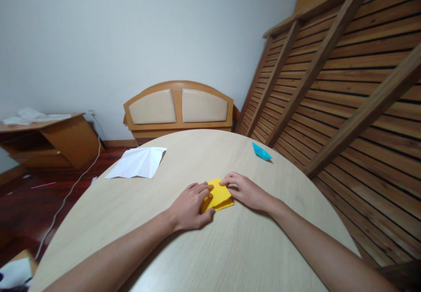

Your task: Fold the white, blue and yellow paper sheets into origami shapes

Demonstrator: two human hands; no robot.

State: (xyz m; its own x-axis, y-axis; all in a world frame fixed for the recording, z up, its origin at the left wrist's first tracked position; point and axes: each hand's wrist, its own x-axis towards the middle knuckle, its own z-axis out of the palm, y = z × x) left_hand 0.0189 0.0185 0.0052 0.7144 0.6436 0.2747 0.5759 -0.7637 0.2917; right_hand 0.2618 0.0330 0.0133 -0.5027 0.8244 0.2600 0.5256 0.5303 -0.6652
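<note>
A folded piece of yellow paper (219,194) lies on the round wooden table (263,248), its layers slightly apart along the near edge. My left hand (192,204) holds its left side, fingers over the top and thumb by the near edge. At the paper's right edge, the fingers of my right hand (245,189) grip the upper right part, the index fingertip on top. The fingers hide part of the paper's left side.
A creased white sheet (140,162) rests at the table's far left. Toward the far right sits a folded blue paper shape (262,151). Behind the table stands a headboard (179,103); a slatted wooden frame (329,90) leans along the right.
</note>
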